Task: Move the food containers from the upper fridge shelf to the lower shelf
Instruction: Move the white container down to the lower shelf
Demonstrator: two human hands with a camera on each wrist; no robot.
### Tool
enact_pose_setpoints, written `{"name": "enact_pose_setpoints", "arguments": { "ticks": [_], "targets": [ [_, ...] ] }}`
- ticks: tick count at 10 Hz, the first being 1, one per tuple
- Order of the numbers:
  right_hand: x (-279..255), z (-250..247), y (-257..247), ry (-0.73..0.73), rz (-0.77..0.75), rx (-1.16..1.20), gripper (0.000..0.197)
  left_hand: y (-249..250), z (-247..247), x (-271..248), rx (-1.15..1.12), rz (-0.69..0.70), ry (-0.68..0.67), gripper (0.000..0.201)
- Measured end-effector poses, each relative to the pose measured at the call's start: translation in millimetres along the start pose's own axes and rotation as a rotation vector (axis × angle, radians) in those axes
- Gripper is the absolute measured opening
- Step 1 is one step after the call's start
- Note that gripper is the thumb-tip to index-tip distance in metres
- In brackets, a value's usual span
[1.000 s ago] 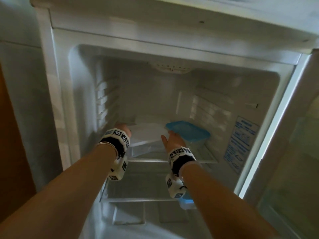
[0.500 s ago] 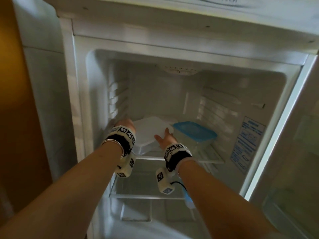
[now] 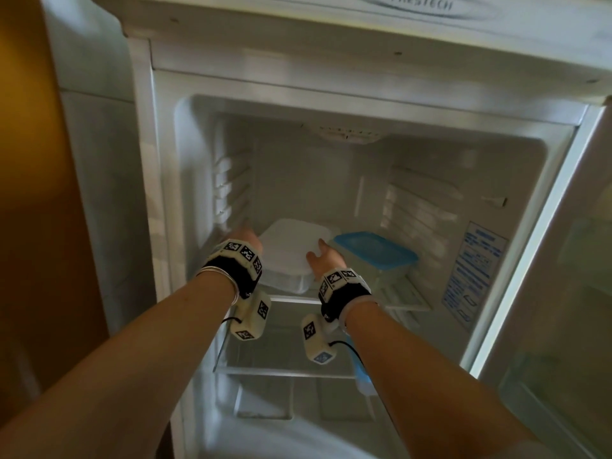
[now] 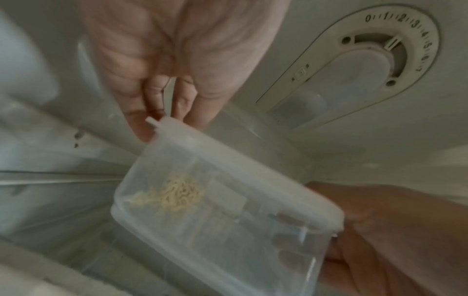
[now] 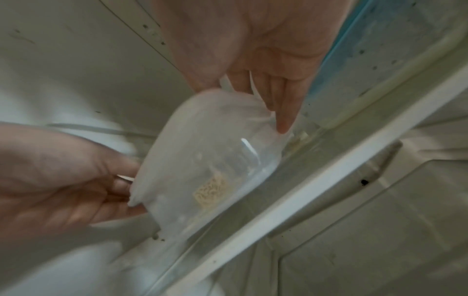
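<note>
A clear container with a white lid (image 3: 291,250) sits at the front left of the upper fridge shelf (image 3: 410,304), with pale noodles inside (image 4: 174,194). My left hand (image 3: 246,238) holds its left end, fingers at the lid's edge (image 4: 162,120). My right hand (image 3: 323,258) grips its right end, thumb over the lid and fingers under the base (image 5: 281,104). A second clear container with a blue lid (image 3: 374,251) stands beside it on the right. The lower shelf (image 3: 284,369) lies beneath.
The open fridge door (image 3: 569,293) stands at the right. A thermostat dial (image 4: 380,58) is on the fridge ceiling. A blue and white object (image 3: 362,376) shows below my right forearm near the lower shelf. A wooden panel (image 3: 29,160) flanks the fridge's left side.
Both hands have drawn the white-lidded container forward toward the front edge of the upper shelf. My view has shifted so the fridge sits further right and higher.
</note>
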State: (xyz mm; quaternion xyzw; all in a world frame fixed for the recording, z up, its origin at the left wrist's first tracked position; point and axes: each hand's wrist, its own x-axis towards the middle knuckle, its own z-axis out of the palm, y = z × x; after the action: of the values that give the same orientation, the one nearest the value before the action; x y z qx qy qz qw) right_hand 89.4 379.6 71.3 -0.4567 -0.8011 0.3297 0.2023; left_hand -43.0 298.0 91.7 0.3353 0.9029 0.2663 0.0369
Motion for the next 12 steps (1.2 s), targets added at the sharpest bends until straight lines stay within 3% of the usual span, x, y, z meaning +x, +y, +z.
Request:
{"name": "enact_pose_setpoints", "arguments": {
  "ticks": [1, 3, 7, 9, 12],
  "targets": [
    [-1.3, -6.3, -3.0, 0.024, -0.018, -0.005, 0.052, -5.9, -0.1, 1.8, 0.059, -0.015, -0.092, 0.023],
    [-10.6, -5.2, 0.5, -0.008, 0.004, -0.048, 0.051, -15.0, 2.7, -11.0, 0.083, -0.037, -0.121, 0.015],
    [-31.4, 2.4, 23.2, -0.038, -0.012, -0.007, 0.038, -21.1, 16.7, -43.0, -0.184, -0.071, -0.069, 0.03],
    [-46.4, 10.5, 23.4, -0.035, 0.019, 0.1, 0.051, -23.0, 20.2, -63.9, -0.227, -0.092, 0.007, 0.036],
    [-86.7, 8.9, 27.1, 0.034, -0.006, 0.125, 0.048, -35.2, 9.7, -96.2, -0.238, -0.038, -0.028, 0.037]
  ]
}}
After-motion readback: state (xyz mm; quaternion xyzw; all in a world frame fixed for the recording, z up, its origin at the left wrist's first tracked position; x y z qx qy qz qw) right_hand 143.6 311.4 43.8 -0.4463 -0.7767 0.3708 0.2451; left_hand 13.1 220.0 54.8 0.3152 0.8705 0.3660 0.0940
